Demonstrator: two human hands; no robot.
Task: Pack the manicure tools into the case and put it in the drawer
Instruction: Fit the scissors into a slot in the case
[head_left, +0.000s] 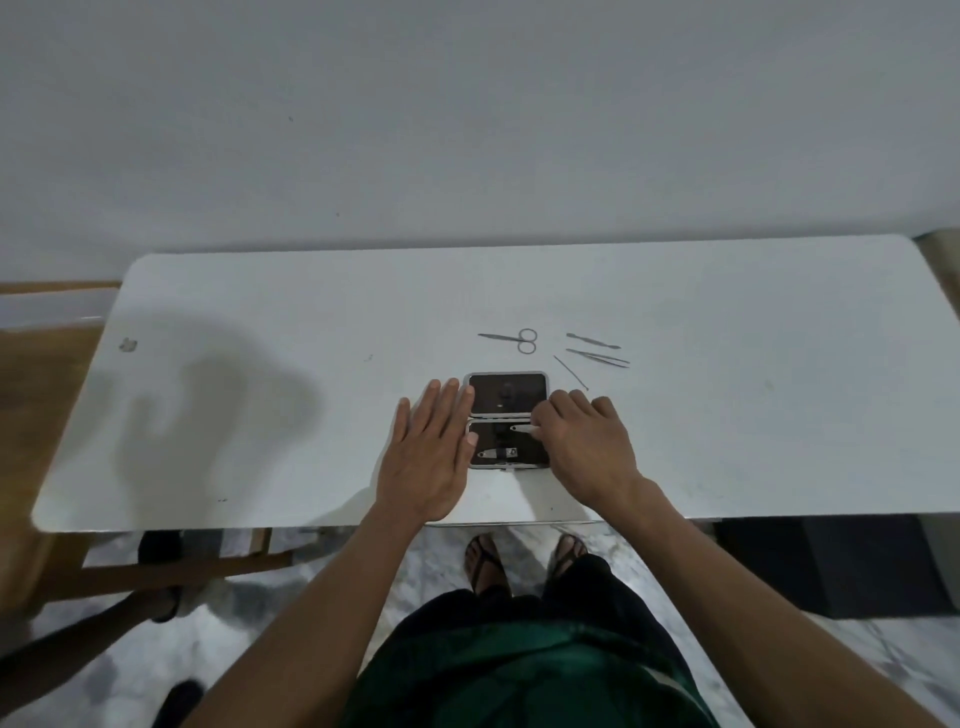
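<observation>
a white table (260, 322) with rounded corners is standing against a plain pale grey wall (467, 114). a broad shadow (208, 415) is falling across its left side. grey marbled floor (447, 561) is showing below, and a wooden chair (156, 566) is sitting at the left.

The broad white table (260, 312) has a smooth, faintly sheened top with rounded corners. On it lies the open dark case (508, 421), its lining matt and almost black inside a pale, metallic-looking rim, with a bright polished metal nail clipper (497, 454) set in the near half. The thin grey steel scissors (511, 339) and slim metal tweezers (597, 357) look smooth and dully shiny.
</observation>
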